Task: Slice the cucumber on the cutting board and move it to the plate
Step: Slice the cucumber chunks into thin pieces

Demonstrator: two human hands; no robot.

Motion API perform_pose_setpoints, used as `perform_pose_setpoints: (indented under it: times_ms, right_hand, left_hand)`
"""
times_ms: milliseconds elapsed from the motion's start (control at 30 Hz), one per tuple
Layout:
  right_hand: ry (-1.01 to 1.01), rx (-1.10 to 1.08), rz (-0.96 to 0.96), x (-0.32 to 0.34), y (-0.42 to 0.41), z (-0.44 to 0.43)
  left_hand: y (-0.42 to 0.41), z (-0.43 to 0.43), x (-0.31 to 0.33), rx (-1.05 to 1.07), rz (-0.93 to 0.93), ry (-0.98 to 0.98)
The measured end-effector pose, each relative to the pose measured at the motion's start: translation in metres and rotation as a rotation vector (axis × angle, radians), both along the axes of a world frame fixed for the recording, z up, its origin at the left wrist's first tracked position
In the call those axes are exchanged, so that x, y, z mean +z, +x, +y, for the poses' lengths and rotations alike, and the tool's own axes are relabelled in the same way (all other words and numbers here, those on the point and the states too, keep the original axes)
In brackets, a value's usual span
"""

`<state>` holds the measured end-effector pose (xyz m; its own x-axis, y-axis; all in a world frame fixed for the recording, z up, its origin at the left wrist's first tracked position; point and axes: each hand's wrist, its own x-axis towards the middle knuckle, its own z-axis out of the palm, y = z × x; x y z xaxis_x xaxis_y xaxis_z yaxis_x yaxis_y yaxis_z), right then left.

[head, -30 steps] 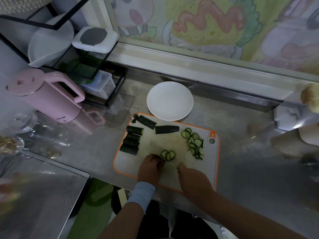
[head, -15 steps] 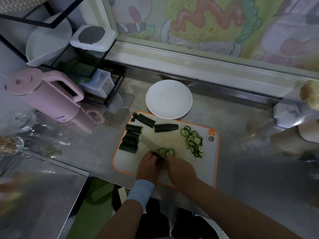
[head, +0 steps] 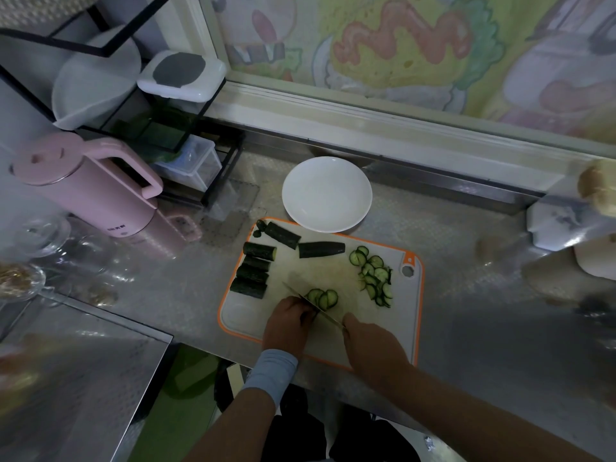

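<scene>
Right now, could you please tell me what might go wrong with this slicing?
1. The left hand sits right beside the blade of the knife that the right hand grips; a slip could cut it.
2. Fresh slices lie beside the blade and may scatter.

Head view (sole camera): worn above the cutting board (head: 401,315), facing forward and steeply down, close over its near edge, wall (head: 400,45) beyond it.

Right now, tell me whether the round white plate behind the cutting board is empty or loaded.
Empty: the round white plate shows bare surface only; green cucumber slices all lie on the orange-rimmed cutting board.
</scene>
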<state>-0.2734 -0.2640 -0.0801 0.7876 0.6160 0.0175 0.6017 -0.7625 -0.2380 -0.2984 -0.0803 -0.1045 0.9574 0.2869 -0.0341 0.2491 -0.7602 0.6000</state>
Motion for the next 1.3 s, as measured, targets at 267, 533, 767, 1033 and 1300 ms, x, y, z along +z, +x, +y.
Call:
perform_pose_setpoints:
  times_ms: [267,533,767,1033,1300]
  right_hand:
    - [0.085,-0.022,-0.052,-0.014,0.012,0.039]
    - [0.111,-0.024,-0.035,0.000,0.001,0.023]
    - [-0.091,-0.070,0.136,0.012,-0.005,-0.002]
    - [0.005,-0.029,0.086,-0.002,0.008,0.034]
    - [0.029,-0.004,0.071,0.008,0.004,0.028]
  left_hand:
    - [-0.003,0.001,0.005,-0.035,-0.019,-0.026]
    - [-0.002,0.001,0.005,-0.014,0.000,-0.004]
    - [-0.002,0.001,0.003,-0.010,-0.009,-0.006]
    - [-0.002,0.001,0.006,0.001,0.021,-0.013]
    - [0.000,0.002,0.010,-0.018,0.018,0.006]
